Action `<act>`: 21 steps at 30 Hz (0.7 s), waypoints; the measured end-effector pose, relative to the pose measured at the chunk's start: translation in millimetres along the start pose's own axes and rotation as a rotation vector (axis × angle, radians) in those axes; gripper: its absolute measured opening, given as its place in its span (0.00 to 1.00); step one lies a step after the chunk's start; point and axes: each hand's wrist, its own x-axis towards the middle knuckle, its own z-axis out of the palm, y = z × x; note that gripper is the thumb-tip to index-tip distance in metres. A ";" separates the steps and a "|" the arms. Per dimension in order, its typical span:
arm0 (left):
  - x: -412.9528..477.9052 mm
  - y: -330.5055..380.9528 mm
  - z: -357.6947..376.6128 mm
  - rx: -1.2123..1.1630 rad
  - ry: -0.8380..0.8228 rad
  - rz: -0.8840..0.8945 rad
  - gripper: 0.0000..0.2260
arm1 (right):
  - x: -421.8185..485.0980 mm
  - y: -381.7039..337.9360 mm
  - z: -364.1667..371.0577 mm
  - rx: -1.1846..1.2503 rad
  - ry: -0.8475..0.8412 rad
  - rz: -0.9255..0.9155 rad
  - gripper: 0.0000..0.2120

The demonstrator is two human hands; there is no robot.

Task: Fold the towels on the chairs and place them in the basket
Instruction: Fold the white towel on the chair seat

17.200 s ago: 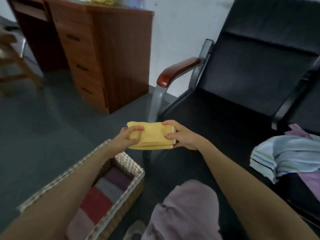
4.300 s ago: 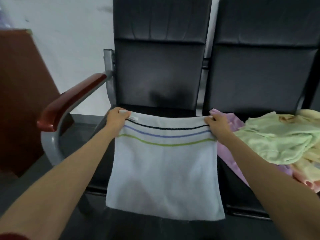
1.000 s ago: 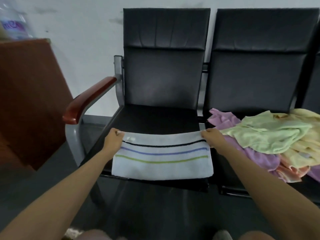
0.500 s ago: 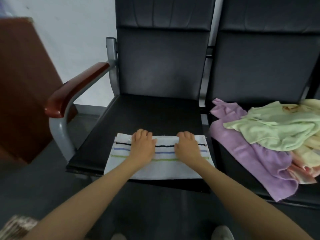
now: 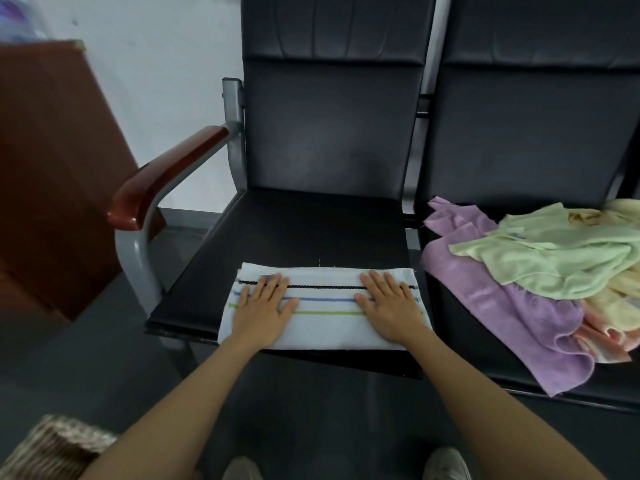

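Note:
A white towel (image 5: pixel 325 327) with black, blue and green stripes lies folded in half along the front edge of the left black chair seat (image 5: pixel 304 230). My left hand (image 5: pixel 265 308) presses flat on its left part, fingers straight. My right hand (image 5: pixel 389 306) presses flat on its right part. On the right chair seat (image 5: pixel 460 327) is a heap of unfolded towels: a purple one (image 5: pixel 512 327) underneath, a light green one (image 5: pixel 561 258) on top, yellow and pink ones at the far right. A corner of the wicker basket (image 5: pixel 55 448) shows at the bottom left.
The left chair has a red-brown armrest (image 5: pixel 162 178) on a grey metal frame. A brown wooden cabinet (image 5: pixel 52 174) stands to the left by the white wall. My shoes (image 5: pixel 446 464) are on the dark floor below the seat.
My hands have slid apart from the towel's middle toward its two ends, with fingers spread flat. A second ago they pinched the towel's top corners as the fold was laid down.

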 end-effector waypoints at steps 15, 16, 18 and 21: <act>1.1 -30.2 -28.2 -0.287 0.202 -0.546 0.26 | -3.9 5.0 -3.9 -0.010 0.028 0.001 0.28; 2.3 -31.1 -32.1 -0.265 0.152 -0.567 0.27 | -3.7 2.8 -5.1 -0.023 0.062 -0.027 0.27; 4.3 -30.2 -35.7 -0.239 0.091 -0.556 0.25 | -3.6 -1.2 -6.8 -0.010 0.098 -0.109 0.23; 3.4 -28.4 -34.2 -0.174 0.150 -0.473 0.20 | -3.8 -1.7 -5.4 0.045 0.060 -0.189 0.24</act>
